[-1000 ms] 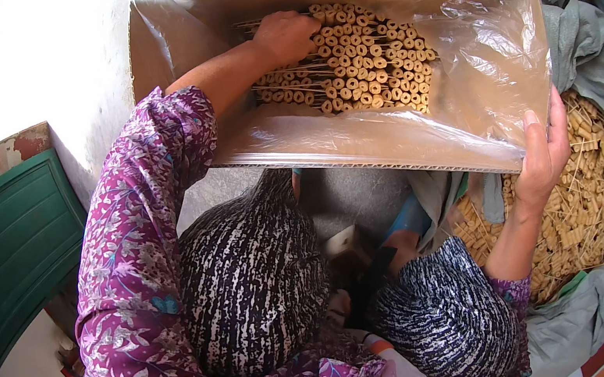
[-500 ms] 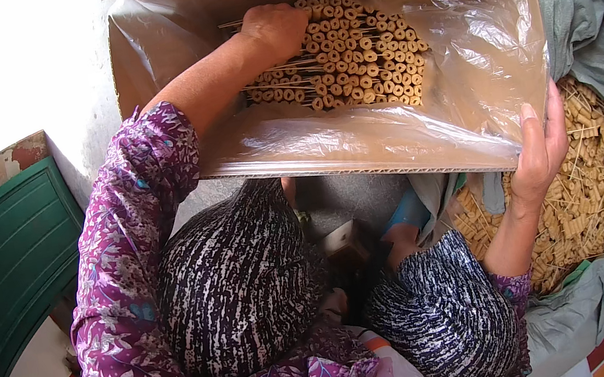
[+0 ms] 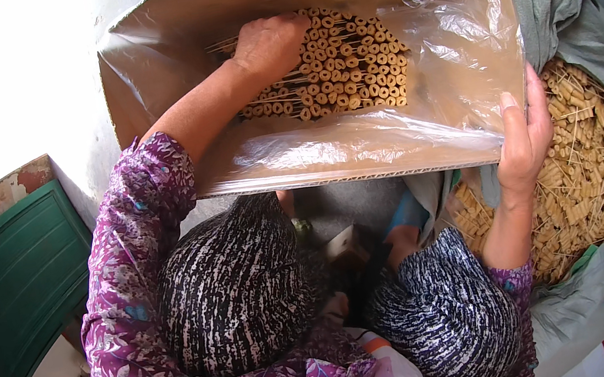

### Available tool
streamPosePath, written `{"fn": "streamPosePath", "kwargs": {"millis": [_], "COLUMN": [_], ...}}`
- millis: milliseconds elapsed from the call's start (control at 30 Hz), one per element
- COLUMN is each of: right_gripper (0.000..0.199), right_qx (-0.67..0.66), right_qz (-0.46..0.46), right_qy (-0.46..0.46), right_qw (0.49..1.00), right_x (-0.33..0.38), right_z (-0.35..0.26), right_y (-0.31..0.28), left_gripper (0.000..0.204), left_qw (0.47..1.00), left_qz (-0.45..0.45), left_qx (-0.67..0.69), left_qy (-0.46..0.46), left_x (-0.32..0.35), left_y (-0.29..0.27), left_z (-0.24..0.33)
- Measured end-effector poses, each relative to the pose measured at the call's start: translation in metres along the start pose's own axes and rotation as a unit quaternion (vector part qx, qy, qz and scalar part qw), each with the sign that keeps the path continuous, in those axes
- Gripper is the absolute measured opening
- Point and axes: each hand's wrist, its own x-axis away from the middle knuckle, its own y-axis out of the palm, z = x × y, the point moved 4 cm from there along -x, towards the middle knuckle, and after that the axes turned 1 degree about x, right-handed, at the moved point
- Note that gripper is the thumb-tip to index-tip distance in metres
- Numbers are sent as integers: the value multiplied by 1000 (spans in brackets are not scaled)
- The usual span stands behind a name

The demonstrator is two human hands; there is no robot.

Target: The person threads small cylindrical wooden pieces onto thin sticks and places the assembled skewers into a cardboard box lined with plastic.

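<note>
A cardboard box (image 3: 332,176) lined with clear plastic stands tilted in front of me, its open side facing me. Inside, tan ring-shaped rolls on thin sticks (image 3: 334,65) are packed in rows, their round ends toward the right. My left hand (image 3: 270,45) is inside the box at the upper left of the rows, its fingers curled closed on the skewered rolls; the fingertips are hidden, and sticks poke out to its left. At the box's near right corner, my right hand (image 3: 521,136) grips the cardboard edge, its thumb over the inner side.
To the right, a large grey-green cloth sack (image 3: 568,20) lies open, heaped with loose skewered rolls (image 3: 573,177). A green panel (image 3: 25,287) stands at the left. My knees, in black-and-white patterned cloth (image 3: 236,294), are below the box, with a small block-like object (image 3: 346,244) between them.
The box has shifted a little to the left in view, and my right hand moved with it, still on the corner. My left hand stays closed at the upper rows, slightly lower in view.
</note>
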Motion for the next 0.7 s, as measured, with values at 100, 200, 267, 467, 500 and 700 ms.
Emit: {"fn": "streamPosePath", "kwargs": {"millis": [100,200,267,467,500,700], "right_gripper": [46,46,46,47,47,43], "right_qx": [8,6,8,-8,-8,50], "right_qz": [0,-4,-4,-37,-40,-4], "right_qy": [-1,-12,-18,-6,-8,-57], "right_qw": [1000,1000,1000,999,999,997], "right_x": [4,4,4,-2,-2,-5], "right_z": [0,-2,-1,2,2,-1], "right_y": [0,0,0,0,0,-3], "left_gripper": [41,64,68,80,82,89], "left_qw": [994,996,994,988,988,987], "left_qz": [52,-14,-29,-56,-51,-130], "left_qx": [-39,-65,-71,-107,-108,-81], "left_qy": [83,62,77,97,98,55], "left_x": [6,22,23,24,26,15], "left_y": [5,24,32,39,38,27], "left_z": [10,19,15,10,12,22]}}
